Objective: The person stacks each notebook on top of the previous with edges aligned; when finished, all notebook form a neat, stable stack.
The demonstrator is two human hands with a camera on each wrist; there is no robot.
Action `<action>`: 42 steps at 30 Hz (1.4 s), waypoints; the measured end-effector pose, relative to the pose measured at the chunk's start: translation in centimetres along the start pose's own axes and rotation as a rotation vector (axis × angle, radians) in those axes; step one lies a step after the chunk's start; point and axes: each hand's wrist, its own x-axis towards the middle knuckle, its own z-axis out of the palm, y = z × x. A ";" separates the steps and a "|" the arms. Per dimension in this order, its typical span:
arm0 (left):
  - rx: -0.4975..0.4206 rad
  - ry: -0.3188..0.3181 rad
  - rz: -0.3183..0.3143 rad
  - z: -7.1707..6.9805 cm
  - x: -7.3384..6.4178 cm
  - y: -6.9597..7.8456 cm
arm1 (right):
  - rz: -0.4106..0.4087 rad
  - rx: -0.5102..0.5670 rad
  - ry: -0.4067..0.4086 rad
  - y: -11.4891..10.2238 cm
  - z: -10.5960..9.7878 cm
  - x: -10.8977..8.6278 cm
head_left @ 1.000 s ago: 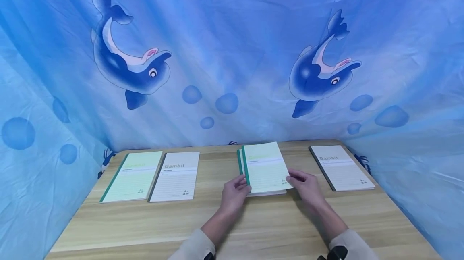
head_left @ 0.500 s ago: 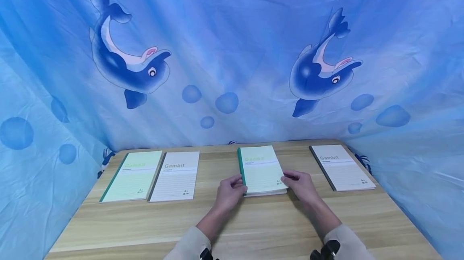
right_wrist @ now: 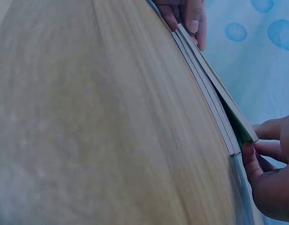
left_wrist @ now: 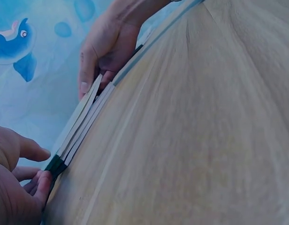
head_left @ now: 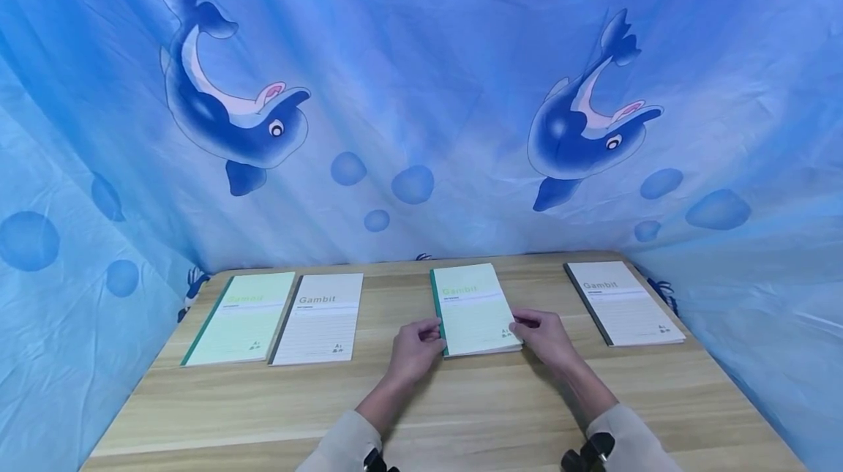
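In the head view a stack of notebooks lies mid-table, with a pale green notebook labelled Gambit on top, its green spine to the left. My right hand pinches that notebook's lower right corner. Seen from the right wrist, this corner of the top notebook is lifted a little off the notebooks underneath. On the other side my left hand has curled fingers and thumb at the spine's lower end. The left wrist view shows its thumb and fingers around the dark green spine.
Left on the wooden table lie a green notebook and a white notebook, side by side. Another white notebook with a dark spine lies near the right edge. A blue dolphin-print curtain hangs behind and around the table.
The top green notebook, first held higher and offset from the stack, has come down and lines up over it. Both hands moved slightly left with it and kept hold.
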 end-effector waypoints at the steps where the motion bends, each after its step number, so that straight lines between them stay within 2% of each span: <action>1: 0.004 0.003 0.006 0.0 0.0 0.0 | -0.001 -0.006 0.002 0.0 0.0 0.0; 7: 0.030 0.018 0.029 0.1 0.3 -0.2 | -0.002 -0.038 0.017 0.0 0.2 0.2; 16: 0.047 0.021 0.027 0.2 0.7 -0.3 | 0.003 -0.061 0.029 0.2 0.4 0.3; 22: 0.068 0.014 0.054 0.2 0.8 -0.2 | 0.017 -0.077 0.029 0.1 0.4 0.2; 25: 0.083 -0.014 0.060 0.0 0.8 -0.2 | 0.020 -0.075 0.022 0.1 0.3 0.2; 30: 0.095 -0.133 0.031 -0.6 0.8 0.1 | 0.027 -0.074 0.026 0.2 0.2 0.2; 33: 0.148 -0.174 0.037 -0.6 0.8 0.1 | 0.029 -0.079 0.029 0.2 0.1 0.3; 38: 0.261 -0.159 0.104 -0.4 0.8 -0.1 | 0.043 -0.085 0.022 0.2 0.3 0.3; 42: 0.274 -0.140 0.117 -0.3 0.7 -0.1 | 0.047 -0.085 0.021 0.2 0.4 0.3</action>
